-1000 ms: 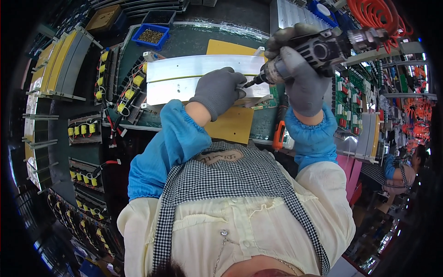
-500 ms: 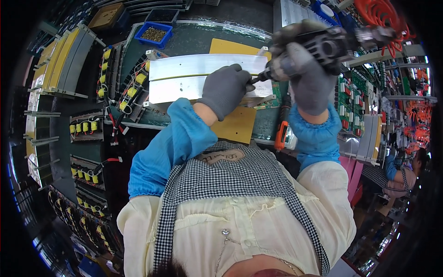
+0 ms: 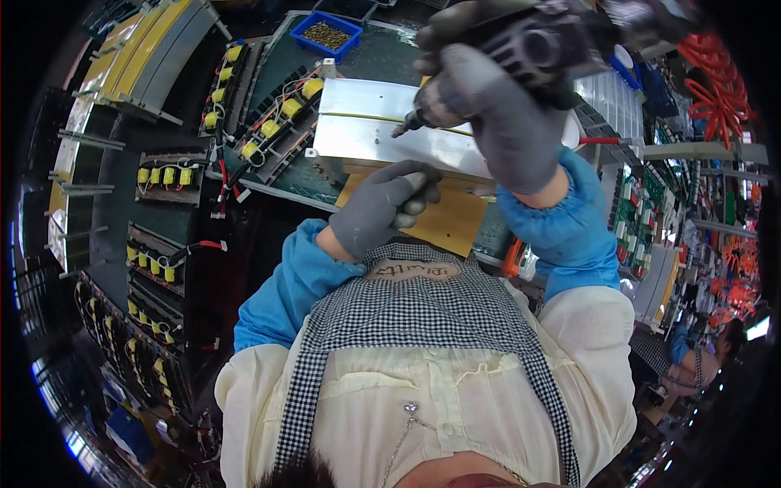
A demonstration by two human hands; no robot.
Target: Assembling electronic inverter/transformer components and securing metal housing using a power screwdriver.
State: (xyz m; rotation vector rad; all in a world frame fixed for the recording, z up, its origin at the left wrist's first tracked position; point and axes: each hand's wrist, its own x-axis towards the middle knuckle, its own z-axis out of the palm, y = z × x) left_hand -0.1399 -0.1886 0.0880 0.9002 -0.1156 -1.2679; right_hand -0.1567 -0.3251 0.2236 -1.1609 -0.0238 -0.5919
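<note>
gripping a dark power driver (image 3: 541, 53) firmly in the gloved right hand (image 3: 512, 114), with fingers closed around the body and somewhat blurred near the top of the view. pointing the driver's bit (image 3: 399, 130) leftward and down over the top of a long silver metal housing (image 3: 354, 137), near small dark marks on the upper face; cannot tell whether touching the metal. curling the gloved left hand (image 3: 376, 211) loosely, about half closed, with the thumb bent in toward the fingers, just in front of the housing's near edge and over a yellow panel (image 3: 460, 224); cannot tell whether pinching anything small. set crosswise on a green workbench (image 3: 378, 61), in the case of the housing, with a thin yellow line along the top and the right end hidden behind the right hand. flanked on the left by a slanted board of yellow coils (image 3: 271, 128), with a blue bin (image 3: 345, 51) of small brass-coloured pieces (image 3: 325, 35) farther back. wearing blue sleeves (image 3: 281, 285) on both forearms, with a coiled red hose (image 3: 720, 106) off to the right.
</note>
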